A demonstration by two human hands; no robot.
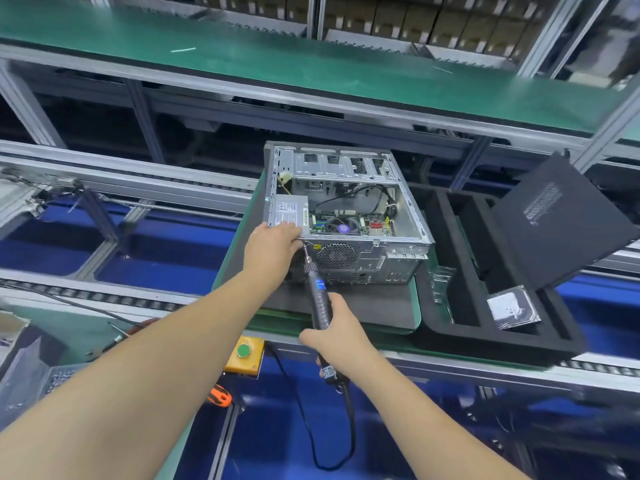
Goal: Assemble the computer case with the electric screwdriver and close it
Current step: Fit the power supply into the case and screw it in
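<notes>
Steel case [346, 216], open-topped; left hand [273, 245] flat on its 7 o'clock corner; right hand [337, 332] grips screwdriver [317, 292]. Risk: tilted bit slips, stripping screw.

The open silver case [346, 216] lies on a grey mat; the black screwdriver [317, 292] touches its rear edge.

The electric screwdriver [319, 301] is gripped by the right hand [337, 332], bit set against the open computer case [346, 209] rear edge. That corner is touched by the left hand [273, 251], fingers [291, 232] just above the bit.
</notes>
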